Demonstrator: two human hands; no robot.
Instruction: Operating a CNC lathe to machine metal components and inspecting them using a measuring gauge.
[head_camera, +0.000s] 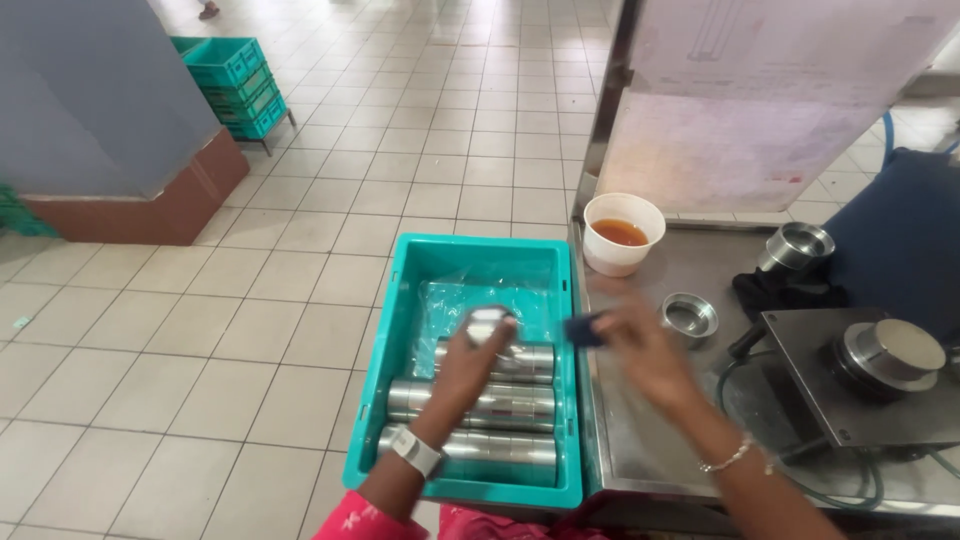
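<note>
Hands work over a teal plastic crate (400, 330) beside a steel workbench (650, 430): the left hand (470, 362), a pale watch (416, 450) on its wrist, grasps a short shiny metal cylinder (490, 325) by its side, holding it above the crate with its round end face toward the camera. Below it, rows of the same metal cylinders (480, 405) lie on their sides in three lines across the crate floor. The right hand (640, 345), blurred, with a thin bracelet (730, 458) on the wrist, pinches a small dark blue object (583, 328) just over the crate's right rim. Near it on the bench sit a metal ring (690, 315) and a white cup of amber liquid (622, 232)
</note>
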